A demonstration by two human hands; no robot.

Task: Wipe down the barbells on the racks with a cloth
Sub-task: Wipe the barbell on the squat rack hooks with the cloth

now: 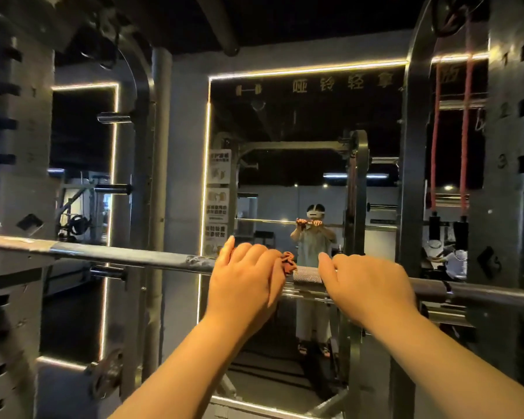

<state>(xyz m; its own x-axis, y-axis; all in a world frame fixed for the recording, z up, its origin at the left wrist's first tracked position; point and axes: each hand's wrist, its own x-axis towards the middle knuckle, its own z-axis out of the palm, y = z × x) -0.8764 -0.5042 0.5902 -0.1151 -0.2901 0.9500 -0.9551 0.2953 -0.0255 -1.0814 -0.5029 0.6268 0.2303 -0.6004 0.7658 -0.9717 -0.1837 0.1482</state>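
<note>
dim gym | LED strips (309, 68) glow yellow | edges bowed | soft focus

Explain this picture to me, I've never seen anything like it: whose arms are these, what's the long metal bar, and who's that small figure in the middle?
This is one picture from a camera worn on a person's head, looking forward and down, so the two bare arms are that person's own. The long steel barbell lies across a gym rack. The left hand holds a reddish cloth against the bar. The right hand grips the bar's rough section beside it, fingers curled over. Ahead is a mirror, so the small figure is the same person's reflection.
</note>
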